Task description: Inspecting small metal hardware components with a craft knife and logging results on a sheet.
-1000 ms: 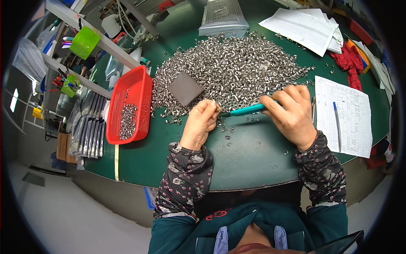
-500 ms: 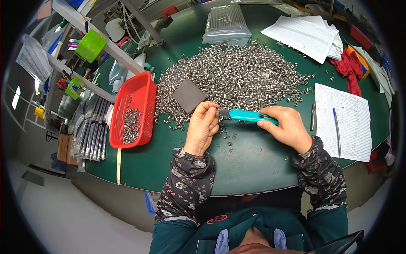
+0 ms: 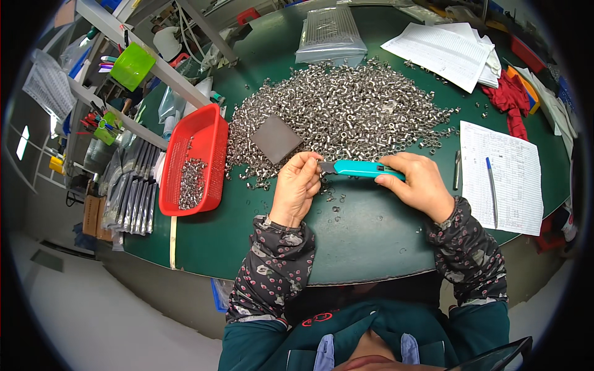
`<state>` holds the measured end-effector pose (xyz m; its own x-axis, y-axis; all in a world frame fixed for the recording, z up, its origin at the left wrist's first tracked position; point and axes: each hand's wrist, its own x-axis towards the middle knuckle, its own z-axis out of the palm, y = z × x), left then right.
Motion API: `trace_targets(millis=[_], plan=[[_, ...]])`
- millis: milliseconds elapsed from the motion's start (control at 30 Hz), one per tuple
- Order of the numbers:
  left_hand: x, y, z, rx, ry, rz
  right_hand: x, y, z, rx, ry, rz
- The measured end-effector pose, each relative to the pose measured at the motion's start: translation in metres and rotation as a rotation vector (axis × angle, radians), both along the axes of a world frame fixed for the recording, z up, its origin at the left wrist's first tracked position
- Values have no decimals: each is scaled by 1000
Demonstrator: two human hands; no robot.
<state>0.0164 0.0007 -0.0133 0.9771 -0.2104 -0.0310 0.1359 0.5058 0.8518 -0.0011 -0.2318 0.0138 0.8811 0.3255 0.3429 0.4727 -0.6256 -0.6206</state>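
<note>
My right hand (image 3: pixel 421 185) grips a teal utility knife (image 3: pixel 362 169), its blade pointing left toward my other hand. My left hand (image 3: pixel 297 188) is closed in a pinch at the blade's tip; a small part is probably between thumb and forefinger, but the fingers mostly hide it. Just beyond both hands spreads a big heap of small metal rings (image 3: pixel 346 105). A dark grey square block (image 3: pixel 276 139) lies on the heap's near left side. A few loose rings and thin shavings (image 3: pixel 335 209) are scattered on the green table (image 3: pixel 371 247) below the knife.
At the left stands a red plastic basket (image 3: pixel 216 167) with some metal parts in it. Right of my right hand are a metal rod (image 3: pixel 457 170) and a printed sheet (image 3: pixel 520 198) with a blue pen (image 3: pixel 492 191). More papers (image 3: pixel 439 52) and plastic bags (image 3: pixel 331 34) lie farther back.
The knife and my right hand have shifted very slightly left, bringing the blade closer against my left fingertips. The rest looks the same.
</note>
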Motion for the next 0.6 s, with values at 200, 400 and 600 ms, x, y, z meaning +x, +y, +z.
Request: trace_targets(millis=[200,400,600], plan=[[0,-2,1,-89,79,1,1,1,2,-72,-401,-69],[2,-1,1,-67,49,-8,2,1,4,-53,-467,-140],[1,-2,3,-53,14,-16,3,0,3,-45,-453,-134]])
